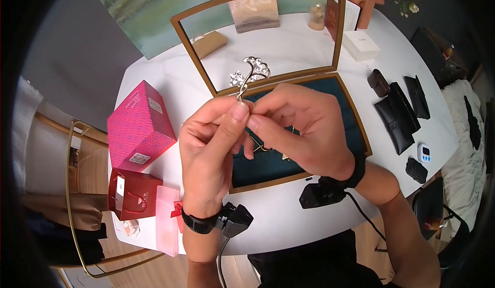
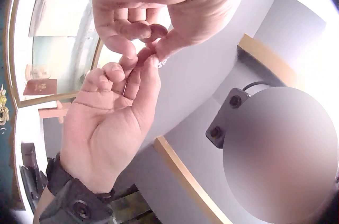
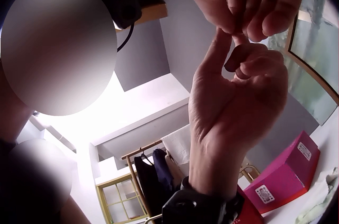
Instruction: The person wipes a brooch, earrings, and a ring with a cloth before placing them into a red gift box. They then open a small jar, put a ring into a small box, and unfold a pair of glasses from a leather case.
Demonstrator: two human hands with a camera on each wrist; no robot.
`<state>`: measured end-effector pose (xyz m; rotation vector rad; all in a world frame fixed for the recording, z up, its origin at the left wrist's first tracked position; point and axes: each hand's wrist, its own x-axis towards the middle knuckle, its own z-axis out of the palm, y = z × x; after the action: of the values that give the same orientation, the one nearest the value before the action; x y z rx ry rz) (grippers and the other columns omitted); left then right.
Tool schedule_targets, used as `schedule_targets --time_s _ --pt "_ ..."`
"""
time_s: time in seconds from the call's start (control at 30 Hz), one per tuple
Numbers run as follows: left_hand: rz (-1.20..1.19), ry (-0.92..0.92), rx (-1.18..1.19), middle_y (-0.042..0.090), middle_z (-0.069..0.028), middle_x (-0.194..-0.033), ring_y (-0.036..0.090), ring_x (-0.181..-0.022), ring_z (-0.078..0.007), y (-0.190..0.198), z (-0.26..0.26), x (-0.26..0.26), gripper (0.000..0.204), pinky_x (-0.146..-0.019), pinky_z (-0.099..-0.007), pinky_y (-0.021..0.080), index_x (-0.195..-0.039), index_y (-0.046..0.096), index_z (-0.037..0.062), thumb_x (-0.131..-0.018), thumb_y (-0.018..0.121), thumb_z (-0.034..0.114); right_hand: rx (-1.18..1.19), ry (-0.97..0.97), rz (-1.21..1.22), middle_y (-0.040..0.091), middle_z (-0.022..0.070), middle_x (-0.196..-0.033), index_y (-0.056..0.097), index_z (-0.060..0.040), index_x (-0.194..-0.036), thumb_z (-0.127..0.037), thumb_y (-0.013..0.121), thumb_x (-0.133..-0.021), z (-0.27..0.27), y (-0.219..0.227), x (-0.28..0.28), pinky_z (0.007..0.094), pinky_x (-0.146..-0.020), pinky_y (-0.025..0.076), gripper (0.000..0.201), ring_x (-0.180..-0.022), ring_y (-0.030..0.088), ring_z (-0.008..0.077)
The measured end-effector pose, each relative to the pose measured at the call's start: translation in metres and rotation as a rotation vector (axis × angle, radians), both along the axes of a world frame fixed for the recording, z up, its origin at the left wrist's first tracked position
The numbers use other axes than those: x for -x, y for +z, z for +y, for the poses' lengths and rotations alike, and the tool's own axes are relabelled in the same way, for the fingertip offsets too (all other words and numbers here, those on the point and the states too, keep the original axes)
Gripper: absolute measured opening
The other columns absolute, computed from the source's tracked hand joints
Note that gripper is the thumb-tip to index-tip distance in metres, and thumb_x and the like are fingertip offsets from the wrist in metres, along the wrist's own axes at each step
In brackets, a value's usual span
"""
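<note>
A silver brooch [image 1: 249, 74] with clear sparkling stones stands upright at my fingertips in the head view. My left hand [image 1: 210, 144] pinches its lower stem between thumb and index finger. Beside it, my right hand [image 1: 314, 131] brings thumb and index finger together at the brooch's lower end, which the fingers hide. In the left wrist view a few stones of the brooch [image 2: 162, 62] show past the fingertips. Below the hands lies a wooden display case [image 1: 278, 183] with dark green lining and gold-coloured jewellery [image 1: 286, 157] inside; its glass lid [image 1: 341, 35] stands raised.
To the left are a pink patterned box [image 1: 136, 125], a red gift bag [image 1: 135, 198] and a pale pink box [image 1: 167, 221]. Black pouches [image 1: 394, 120] and a small white device [image 1: 424, 153] lie at right. A white box [image 1: 361, 46] sits behind.
</note>
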<state>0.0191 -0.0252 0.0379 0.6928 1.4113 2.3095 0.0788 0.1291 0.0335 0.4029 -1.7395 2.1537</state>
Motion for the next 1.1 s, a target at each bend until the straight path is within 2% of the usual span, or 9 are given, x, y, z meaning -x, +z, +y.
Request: schedule_targets --time_s 0.1,0.2,0.27,0.33,0.37,0.57,0.7,0.97,1.1 --pt "-0.026 -0.012 -0.015 0.069 -0.0064 -0.086 0.049 -0.057 -0.0074 0.001 0.001 -0.002 0.019 -0.05 -0.0248 0.046 -0.101 0.069 -0.0022 -0.093 0.068 0.015 -0.061 -0.071 0.085 0.069 0.0062 -0.081 0.066 0.0038 -0.098 -0.002 0.071 -0.086 0.007 -0.003 0.004 0.017 -0.056 0.048 0.014 -0.071 0.068 0.0068" --pt "-0.033 0.051 -0.016 0.068 -0.0066 -0.088 0.048 -0.057 -0.0076 0.002 0.0 -0.003 0.019 -0.049 -0.025 0.046 -0.101 0.069 -0.0025 -0.094 0.067 0.016 -0.144 -0.164 0.147 0.069 0.0053 -0.081 0.066 0.0028 -0.101 -0.003 0.074 -0.084 0.02 0.002 0.006 0.0161 -0.058 0.047 0.02 -0.07 0.067 0.0058" --pt "0.032 0.079 0.001 0.068 -0.007 -0.089 0.048 -0.056 -0.0077 0.003 -0.002 -0.002 0.019 -0.048 -0.025 0.046 -0.101 0.068 -0.0028 -0.095 0.066 0.015 -0.151 -0.188 0.161 0.069 0.0053 -0.084 0.065 0.0029 -0.106 -0.002 0.075 -0.082 0.03 0.007 0.006 0.0168 -0.061 0.048 0.026 -0.07 0.067 0.0056" --pt "0.038 0.101 0.015 0.068 -0.007 -0.088 0.049 -0.056 -0.0078 0.007 -0.003 -0.005 0.019 -0.048 -0.0244 0.045 -0.101 0.068 -0.0028 -0.094 0.066 0.015 -0.198 -0.128 0.185 0.066 0.0096 -0.098 0.061 0.0076 -0.113 0.009 0.069 -0.083 0.04 0.014 0.003 0.0218 -0.08 0.054 0.031 -0.089 0.065 0.0106" --pt "0.041 0.087 0.029 0.068 -0.0075 -0.088 0.05 -0.057 -0.0077 0.008 -0.004 -0.007 0.019 -0.048 -0.0239 0.044 -0.1 0.068 -0.0029 -0.094 0.067 0.015 -0.222 -0.096 0.188 0.066 0.0107 -0.1 0.059 0.0085 -0.119 0.01 0.07 -0.081 0.044 0.016 0.003 0.022 -0.08 0.054 0.04 -0.089 0.066 0.0116" --pt "0.043 0.053 0.055 0.068 -0.0105 -0.088 0.052 -0.056 -0.0079 0.006 0.001 -0.014 0.018 -0.047 -0.0215 0.041 -0.096 0.068 -0.0032 -0.093 0.068 0.015 -0.284 0.002 0.261 0.065 0.0111 -0.104 0.059 0.0092 -0.123 0.013 0.073 -0.076 0.05 0.02 0.002 0.0211 -0.076 0.052 0.049 -0.085 0.064 0.0093" --pt "0.048 0.03 0.041 0.069 -0.0119 -0.087 0.052 -0.054 -0.0086 0.006 0.0 -0.017 0.018 -0.047 -0.0209 0.04 -0.095 0.067 -0.0035 -0.092 0.069 0.014 -0.266 -0.025 0.287 0.064 0.0108 -0.106 0.059 0.0089 -0.123 0.013 0.073 -0.076 0.046 0.02 0.002 0.0203 -0.074 0.051 0.049 -0.081 0.063 0.0081" --pt "-0.012 -0.025 0.017 0.067 -0.0121 -0.083 0.055 -0.053 -0.0109 0.017 -0.007 -0.03 0.016 -0.048 -0.0225 0.042 -0.093 0.065 -0.0048 -0.091 0.067 0.011 -0.301 -0.035 0.363 0.062 0.0087 -0.092 0.064 0.0074 -0.118 0.01 0.076 -0.075 0.045 0.025 -0.004 0.0204 -0.069 0.05 0.045 -0.077 0.063 0.0098" --pt "-0.014 -0.032 0.006 0.066 -0.0121 -0.082 0.054 -0.052 -0.0114 0.018 -0.009 -0.031 0.018 -0.047 -0.0235 0.044 -0.093 0.065 -0.0055 -0.091 0.066 0.012 -0.373 -0.059 0.429 0.063 0.0098 -0.092 0.065 0.0073 -0.117 0.006 0.079 -0.074 0.048 0.025 -0.002 0.0202 -0.067 0.049 0.045 -0.074 0.063 0.0103"
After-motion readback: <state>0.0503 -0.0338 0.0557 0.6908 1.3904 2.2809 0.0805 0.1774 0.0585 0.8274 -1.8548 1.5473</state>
